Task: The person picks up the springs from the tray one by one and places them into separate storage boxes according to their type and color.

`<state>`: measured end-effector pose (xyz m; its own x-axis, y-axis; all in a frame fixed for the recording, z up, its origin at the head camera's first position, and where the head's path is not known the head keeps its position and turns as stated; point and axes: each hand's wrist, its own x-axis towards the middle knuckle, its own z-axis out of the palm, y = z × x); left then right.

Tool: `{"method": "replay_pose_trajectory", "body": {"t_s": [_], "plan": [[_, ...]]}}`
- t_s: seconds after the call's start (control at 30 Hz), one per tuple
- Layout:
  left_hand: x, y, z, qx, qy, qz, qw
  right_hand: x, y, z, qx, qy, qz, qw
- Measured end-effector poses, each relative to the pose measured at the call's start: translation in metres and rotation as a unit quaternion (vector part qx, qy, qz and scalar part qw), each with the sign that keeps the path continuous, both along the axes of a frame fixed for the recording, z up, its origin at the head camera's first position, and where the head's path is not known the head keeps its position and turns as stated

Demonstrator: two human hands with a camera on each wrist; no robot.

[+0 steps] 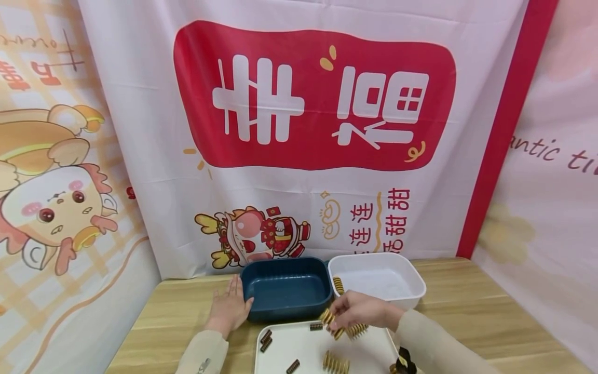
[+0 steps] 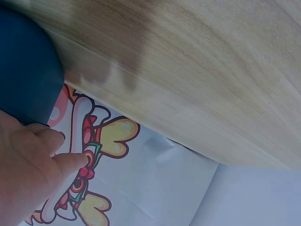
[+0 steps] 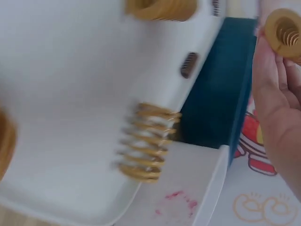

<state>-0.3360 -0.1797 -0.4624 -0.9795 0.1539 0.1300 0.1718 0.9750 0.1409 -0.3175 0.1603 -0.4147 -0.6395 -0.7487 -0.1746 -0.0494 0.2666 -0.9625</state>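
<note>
The right hand (image 1: 357,311), thumb and fingers clamped on a gold spring (image 1: 326,315), hovers over the tray's (image 1: 303,347) twelve o'clock! Left hand (image 1: 230,305), fingers extended, touches the blue bin (image 1: 290,314) at nine; at that bin's three, a white bin (image 1: 385,280) holds another spring (image 1: 338,285).

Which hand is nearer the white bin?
Right. The right hand, holding a gold spring, is at the near side of the white bin. The left hand is farther off, at the left side of the dark blue bin.
</note>
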Motion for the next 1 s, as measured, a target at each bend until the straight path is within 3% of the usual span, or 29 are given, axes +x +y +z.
{"method": "replay_pose_trajectory", "body": {"t_s": [0.13, 0.23, 0.33, 0.57, 0.73, 1.0], "plan": [[-0.001, 0.0, -0.002, 0.001, 0.0, -0.001, 1.0, -0.007, 0.006, 0.007, -0.085, -0.11, 0.018, 0.9901], [-0.002, -0.001, -0.003, -0.001, 0.002, -0.002, 1.0, -0.012, 0.01, 0.013, -0.111, -0.145, 0.026, 0.9828], [-0.002, -0.001, -0.003, -0.001, 0.002, -0.001, 1.0, -0.019, 0.014, 0.021, -0.112, -0.154, 0.029, 0.9813], [0.001, 0.0, 0.002, 0.006, 0.004, -0.006, 1.0, -0.037, 0.023, 0.037, -0.13, -0.127, 0.024, 0.9831], [0.0, 0.0, 0.002, 0.006, 0.0, -0.005, 1.0, -0.05, 0.028, 0.045, -0.146, -0.154, -0.03, 0.9769], [-0.002, -0.001, 0.0, 0.005, -0.001, -0.001, 1.0, -0.07, 0.032, 0.054, -0.163, -0.205, -0.137, 0.9551]]}}
